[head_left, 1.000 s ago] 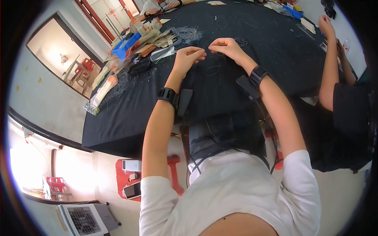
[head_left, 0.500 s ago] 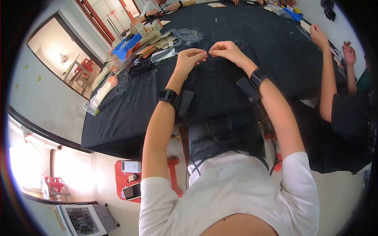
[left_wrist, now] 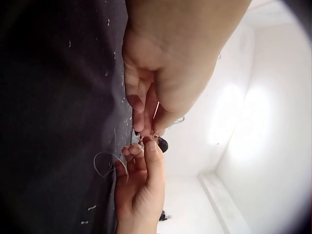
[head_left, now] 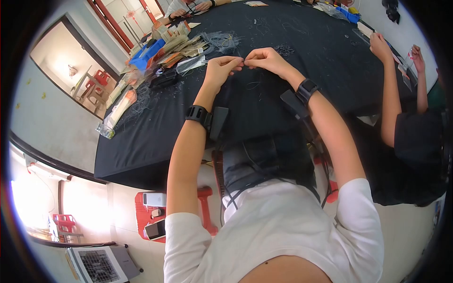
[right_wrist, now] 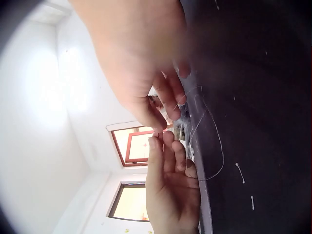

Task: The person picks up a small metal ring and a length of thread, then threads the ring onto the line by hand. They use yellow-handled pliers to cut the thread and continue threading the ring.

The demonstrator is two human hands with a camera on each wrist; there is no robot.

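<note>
My left hand (head_left: pixel 220 72) and right hand (head_left: pixel 270 62) meet fingertip to fingertip over the black-covered table. Thumb and index finger pinch together on each hand. A thin clear thread (left_wrist: pixel 95 165) runs from the pinched fingers and hangs in a loose loop near the right palm in the left wrist view. In the right wrist view, the same thread (right_wrist: pixel 223 148) curves beside the hands, over the dark cloth. What sits right between the fingertips is too small to make out. Both wrists wear black straps with camera units.
On the table (head_left: pixel 155 127), left of the hands, lie a blue bin (head_left: pixel 147 55), stacked paper cards (head_left: pixel 181 47) and tangled clear thread (head_left: pixel 221 41). Another person's hand (head_left: pixel 380 46) is at the right. Below, a red stool (head_left: pixel 144 219) holds phones.
My hands have come together, closing the small gap between their fingertips. At the right, the other person's hands have shifted and spread apart.
</note>
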